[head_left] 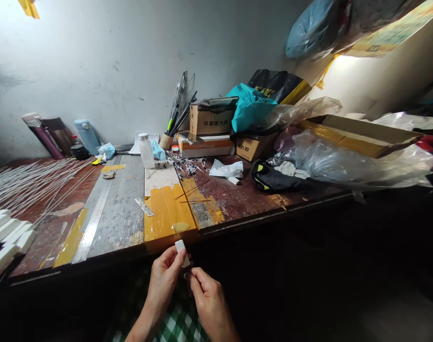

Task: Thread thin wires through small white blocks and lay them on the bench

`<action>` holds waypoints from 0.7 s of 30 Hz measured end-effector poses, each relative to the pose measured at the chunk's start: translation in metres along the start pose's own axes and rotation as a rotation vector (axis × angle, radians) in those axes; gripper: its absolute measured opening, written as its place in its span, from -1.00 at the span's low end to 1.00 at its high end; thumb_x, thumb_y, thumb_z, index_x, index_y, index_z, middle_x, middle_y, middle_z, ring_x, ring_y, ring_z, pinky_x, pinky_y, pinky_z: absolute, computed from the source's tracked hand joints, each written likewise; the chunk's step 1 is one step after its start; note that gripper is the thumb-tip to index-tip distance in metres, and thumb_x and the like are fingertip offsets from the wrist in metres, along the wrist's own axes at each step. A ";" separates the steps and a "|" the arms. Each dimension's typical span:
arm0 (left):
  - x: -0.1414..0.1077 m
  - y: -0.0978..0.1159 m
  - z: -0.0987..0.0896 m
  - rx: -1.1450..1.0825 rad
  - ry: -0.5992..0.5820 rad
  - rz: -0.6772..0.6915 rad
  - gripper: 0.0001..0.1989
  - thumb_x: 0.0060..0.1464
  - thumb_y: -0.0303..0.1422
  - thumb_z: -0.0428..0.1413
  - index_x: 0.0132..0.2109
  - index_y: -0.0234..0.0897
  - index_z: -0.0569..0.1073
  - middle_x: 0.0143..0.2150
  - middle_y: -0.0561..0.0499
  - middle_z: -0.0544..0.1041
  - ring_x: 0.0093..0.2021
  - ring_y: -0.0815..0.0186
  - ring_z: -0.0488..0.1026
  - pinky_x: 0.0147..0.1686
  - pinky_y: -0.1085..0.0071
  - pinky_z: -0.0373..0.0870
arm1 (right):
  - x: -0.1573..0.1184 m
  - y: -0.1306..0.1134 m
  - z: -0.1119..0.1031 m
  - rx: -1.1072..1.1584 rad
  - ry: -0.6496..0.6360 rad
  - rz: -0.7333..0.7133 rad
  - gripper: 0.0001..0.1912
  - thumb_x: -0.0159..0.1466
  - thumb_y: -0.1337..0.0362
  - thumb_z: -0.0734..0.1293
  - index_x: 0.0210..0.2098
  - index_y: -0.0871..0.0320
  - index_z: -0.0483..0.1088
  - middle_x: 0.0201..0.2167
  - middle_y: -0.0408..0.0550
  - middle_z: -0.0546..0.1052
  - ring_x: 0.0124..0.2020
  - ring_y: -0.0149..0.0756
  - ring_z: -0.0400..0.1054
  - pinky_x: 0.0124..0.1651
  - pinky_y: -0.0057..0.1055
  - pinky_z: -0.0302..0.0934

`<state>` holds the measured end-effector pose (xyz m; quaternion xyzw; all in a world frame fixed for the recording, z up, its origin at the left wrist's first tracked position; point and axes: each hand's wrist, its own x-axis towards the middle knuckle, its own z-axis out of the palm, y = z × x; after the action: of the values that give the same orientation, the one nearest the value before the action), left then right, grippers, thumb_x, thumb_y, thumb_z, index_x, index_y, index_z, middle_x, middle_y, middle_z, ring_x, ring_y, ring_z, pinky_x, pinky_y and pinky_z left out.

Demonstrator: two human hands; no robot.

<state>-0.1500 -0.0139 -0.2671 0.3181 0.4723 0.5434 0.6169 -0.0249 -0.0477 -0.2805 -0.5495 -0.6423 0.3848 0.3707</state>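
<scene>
Just past the bench's front edge, my left hand pinches a small white rectangular block between thumb and fingers. My right hand is closed beside the block's lower end, thumb against the index finger. Whatever it grips is too small or too hidden to make out. Above the block, yellow tape covers a board, with a glossy pale spot near its front. Thin dark wires lie on and beside this board.
At left, white blocks lie beside long thin white rods. A metal ruler rests on a grey board. Bottles line the wall. Cardboard boxes, plastic bags and a dark glove-like item crowd the right.
</scene>
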 end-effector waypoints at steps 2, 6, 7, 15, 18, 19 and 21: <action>0.000 -0.003 0.002 0.010 -0.015 0.018 -0.58 -0.10 -0.08 0.29 -0.25 -0.38 0.54 -0.38 -0.06 0.56 -0.36 0.25 0.46 -0.38 0.47 0.34 | 0.002 -0.001 -0.001 0.020 -0.018 0.006 -0.66 0.38 0.16 0.08 -0.41 0.15 0.35 -0.60 -0.19 0.30 -0.57 -0.41 0.18 -0.51 -0.51 0.03; 0.001 -0.005 0.003 0.018 -0.016 0.032 -0.60 -0.08 -0.10 0.29 -0.26 -0.38 0.55 -0.39 -0.05 0.56 -0.40 0.30 0.43 -0.42 0.50 0.31 | 0.005 -0.002 -0.003 0.001 -0.044 -0.017 -0.63 0.40 0.17 0.05 -0.38 0.15 0.37 -0.63 -0.20 0.30 -0.59 -0.41 0.19 -0.52 -0.51 0.02; 0.002 -0.004 0.003 0.013 -0.012 0.030 -0.60 -0.08 -0.10 0.29 -0.25 -0.38 0.55 -0.37 -0.06 0.57 -0.37 0.27 0.45 -0.38 0.48 0.33 | 0.006 -0.002 -0.003 -0.012 -0.043 -0.023 -0.66 0.40 0.18 0.07 -0.36 0.15 0.37 -0.61 -0.19 0.32 -0.58 -0.41 0.20 -0.51 -0.51 0.03; 0.002 0.002 0.002 -0.019 0.023 0.011 -0.56 -0.13 -0.08 0.31 -0.25 -0.38 0.56 -0.37 -0.07 0.56 -0.32 0.22 0.47 -0.31 0.44 0.38 | 0.005 -0.007 -0.005 0.034 -0.016 0.010 -0.71 0.36 0.19 0.13 -0.37 0.15 0.37 -0.58 -0.18 0.33 -0.55 -0.41 0.21 -0.47 -0.53 0.06; 0.002 0.002 0.001 0.005 0.014 0.016 -0.58 -0.09 -0.08 0.29 -0.25 -0.38 0.55 -0.37 -0.06 0.56 -0.33 0.25 0.46 -0.33 0.46 0.36 | 0.007 -0.009 -0.006 0.119 -0.107 0.055 -0.67 0.38 0.14 0.10 -0.32 0.16 0.38 -0.63 -0.22 0.28 -0.60 -0.44 0.16 -0.52 -0.53 0.01; 0.002 0.002 0.000 0.008 0.008 0.022 -0.59 -0.08 -0.09 0.29 -0.25 -0.38 0.55 -0.37 -0.06 0.57 -0.33 0.26 0.46 -0.32 0.47 0.35 | 0.007 -0.009 -0.006 0.119 -0.103 0.047 -0.70 0.38 0.14 0.12 -0.29 0.16 0.38 -0.60 -0.21 0.31 -0.58 -0.43 0.18 -0.51 -0.54 0.03; -0.001 0.002 -0.001 0.014 -0.012 0.038 -0.60 -0.07 -0.10 0.28 -0.24 -0.38 0.55 -0.36 -0.05 0.56 -0.33 0.27 0.45 -0.31 0.47 0.35 | 0.005 -0.009 -0.005 0.087 -0.060 0.013 -0.77 0.36 0.17 0.15 -0.25 0.15 0.37 -0.52 -0.18 0.36 -0.52 -0.42 0.21 -0.47 -0.54 0.06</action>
<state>-0.1518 -0.0141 -0.2653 0.3346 0.4664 0.5498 0.6068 -0.0249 -0.0435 -0.2697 -0.5250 -0.6322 0.4313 0.3723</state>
